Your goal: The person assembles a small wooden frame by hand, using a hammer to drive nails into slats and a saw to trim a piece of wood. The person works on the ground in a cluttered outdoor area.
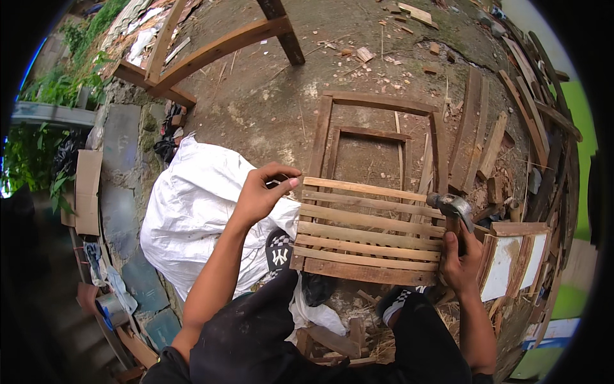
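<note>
My right hand (462,264) is wrapped round the handle of a claw hammer (451,206). The dark metal head points up and lies over the right end of a slatted wooden panel (369,225). That panel has several light wooden slats running left to right and a darker board along its near edge, in front of my legs. My left hand (263,192) is at the panel's far left corner, thumb and forefinger curled toward each other beside the end of the farthest slat. Whatever may be between those fingertips is too small to make out.
Beyond the panel, a rectangular wooden frame (382,102) lies on the ground. A white sack (192,211) bulges at left beside a block wall (121,166). Loose planks (470,128) and scrap wood lie along the right. A larger wooden frame (224,54) stands at far left.
</note>
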Available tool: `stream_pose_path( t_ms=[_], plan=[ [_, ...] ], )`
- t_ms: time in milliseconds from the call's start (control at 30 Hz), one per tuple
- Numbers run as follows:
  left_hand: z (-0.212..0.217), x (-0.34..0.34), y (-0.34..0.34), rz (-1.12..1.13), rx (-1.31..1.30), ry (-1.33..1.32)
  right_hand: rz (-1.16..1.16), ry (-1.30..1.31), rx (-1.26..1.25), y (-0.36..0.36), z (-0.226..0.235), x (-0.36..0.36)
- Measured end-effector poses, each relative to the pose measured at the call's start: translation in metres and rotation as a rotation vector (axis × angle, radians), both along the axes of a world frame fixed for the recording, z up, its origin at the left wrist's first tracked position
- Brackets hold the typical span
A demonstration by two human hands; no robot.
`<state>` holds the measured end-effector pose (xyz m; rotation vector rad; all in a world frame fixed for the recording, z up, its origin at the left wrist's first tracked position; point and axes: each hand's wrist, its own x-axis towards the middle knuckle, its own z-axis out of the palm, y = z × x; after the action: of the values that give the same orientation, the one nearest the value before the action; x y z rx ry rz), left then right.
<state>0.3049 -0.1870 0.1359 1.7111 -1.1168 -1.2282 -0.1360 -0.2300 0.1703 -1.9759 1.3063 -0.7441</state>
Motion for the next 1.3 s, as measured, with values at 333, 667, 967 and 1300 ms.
stream_pose_path(
  t_ms=[333,667,967,1300],
  plan=[
    [-0.011,-0.029,-0.002,0.153,-0.04,0.167,0.088,0.095,-0.052,-0.004,-0.002,0.016],
    [-0.014,-0.046,0.003,0.359,0.235,0.478,-0.508,-0.012,0.168,-0.012,-0.004,0.037],
    [-0.012,-0.077,0.006,0.35,0.073,0.514,-0.587,-0.123,0.256,-0.035,-0.075,0.013],
    [0.018,-0.052,-0.039,0.395,-0.024,0.393,-0.474,-0.324,0.156,-0.093,-0.047,0.046]
  ],
)
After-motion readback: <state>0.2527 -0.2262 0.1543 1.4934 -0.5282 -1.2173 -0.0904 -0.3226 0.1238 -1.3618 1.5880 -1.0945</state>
